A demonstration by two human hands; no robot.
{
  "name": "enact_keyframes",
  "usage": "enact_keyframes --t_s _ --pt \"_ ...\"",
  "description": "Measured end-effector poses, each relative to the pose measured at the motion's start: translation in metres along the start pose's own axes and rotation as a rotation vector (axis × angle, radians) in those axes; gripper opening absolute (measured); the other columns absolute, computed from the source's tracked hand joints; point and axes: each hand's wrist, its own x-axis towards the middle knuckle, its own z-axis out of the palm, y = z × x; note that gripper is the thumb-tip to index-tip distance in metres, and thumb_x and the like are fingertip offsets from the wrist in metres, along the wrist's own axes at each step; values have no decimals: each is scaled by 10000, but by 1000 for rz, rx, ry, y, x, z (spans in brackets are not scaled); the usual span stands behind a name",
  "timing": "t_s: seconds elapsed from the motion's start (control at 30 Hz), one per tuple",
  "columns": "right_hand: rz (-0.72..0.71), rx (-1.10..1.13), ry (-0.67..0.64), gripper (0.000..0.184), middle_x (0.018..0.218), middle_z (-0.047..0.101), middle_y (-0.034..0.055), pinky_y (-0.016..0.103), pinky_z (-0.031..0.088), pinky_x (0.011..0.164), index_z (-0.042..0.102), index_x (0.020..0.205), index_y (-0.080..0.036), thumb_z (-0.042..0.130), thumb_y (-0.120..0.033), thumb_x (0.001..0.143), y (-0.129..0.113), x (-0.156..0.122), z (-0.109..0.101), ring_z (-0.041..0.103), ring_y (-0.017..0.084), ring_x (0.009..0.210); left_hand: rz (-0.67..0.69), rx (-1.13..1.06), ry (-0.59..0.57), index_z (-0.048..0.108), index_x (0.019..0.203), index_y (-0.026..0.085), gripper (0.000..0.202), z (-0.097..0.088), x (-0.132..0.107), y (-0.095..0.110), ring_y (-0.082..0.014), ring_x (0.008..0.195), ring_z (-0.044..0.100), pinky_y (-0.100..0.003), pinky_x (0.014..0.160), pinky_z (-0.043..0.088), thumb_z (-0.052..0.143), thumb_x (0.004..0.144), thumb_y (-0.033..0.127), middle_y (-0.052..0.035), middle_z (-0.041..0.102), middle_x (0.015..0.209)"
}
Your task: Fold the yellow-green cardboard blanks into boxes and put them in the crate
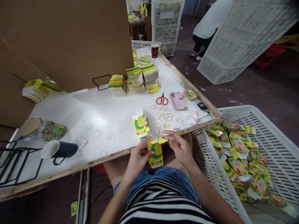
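My left hand (pixel 137 157) grips a small yellow and green carton (pixel 156 154) by its side, thumb across the front. The carton is upright above my lap, just off the table's front edge, and its top flap sticks out to the right. Beside that flap is my right hand (pixel 181 149), index finger stretched out and the other fingers loosely bent, with nothing visible in it. Just beyond, on the table (pixel 112 118), stands a stack of flat printed cartons (pixel 141 124). Loose rubber bands (pixel 164 119) lie to the right of that stack.
Red-handled scissors (pixel 162 100) and bundled cartons (pixel 149 73) lie farther back. A dark mug (pixel 61 149) lies on its side at left, near a bag of nuts or similar (pixel 54 130). At right, a white crate (pixel 275 137) holds many cartons. A person (pixel 212 23) bends beside stacked crates.
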Motion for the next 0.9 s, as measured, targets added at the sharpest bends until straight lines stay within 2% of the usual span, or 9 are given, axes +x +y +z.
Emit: enact_keyframes --t_s 0.07,0.13,0.2,0.33,0.47,0.6,0.77,0.9 --pt "94 24 -121 361 701 665 5 285 518 684 633 1131 -192 569 -424 861 -1 0 1 633 169 680 21 50 22 569 1222 197 461 1 0 -1 -237 931 686 -325 758 573 690 783 272 -107 675 1164" --pt "133 23 -222 362 754 689 3 273 520 659 615 1148 -200 620 -349 819 0 1 3 642 166 694 39 40 12 561 1236 196 460 2 1 -2 -255 1023 659 -346 817 562 675 796 265 -109 661 1193" --pt "124 -53 -214 349 801 707 3 251 508 620 601 1140 -213 619 -272 797 1 2 5 650 162 702 40 -14 -39 535 1265 193 489 2 0 -1 -267 1079 635 -361 858 546 674 801 257 -120 651 1212" --pt "96 -258 -110 315 691 698 -23 235 463 546 589 1082 -223 625 -220 769 1 3 8 617 149 574 13 -81 -101 495 1296 195 527 2 -1 4 -266 1080 634 -372 884 532 678 806 257 -137 651 1208" --pt "127 -166 -160 368 769 715 6 249 487 585 557 1123 -216 644 -250 766 1 3 9 656 168 650 28 -72 -87 503 1280 193 511 3 -1 8 -259 1075 636 -389 920 515 681 806 257 -135 668 1169" --pt "106 -64 -231 374 778 691 9 247 485 595 562 1163 -198 608 -286 803 3 3 5 631 155 661 36 -29 -67 522 1273 195 492 3 -1 7 -259 1067 640 -387 912 523 673 809 255 -127 664 1182" --pt "74 -199 -227 296 609 602 -50 210 386 500 585 1083 -202 593 -238 789 6 4 1 508 117 518 3 -13 -67 517 1299 204 516 4 -1 3 -259 1017 662 -365 847 550 667 810 276 -131 646 1218" --pt "79 -247 -259 319 671 649 -45 210 381 499 541 1076 -220 609 -240 765 6 5 3 518 119 518 11 -24 -68 502 1319 213 530 4 -2 1 -262 1049 648 -359 851 546 659 816 263 -137 622 1259"
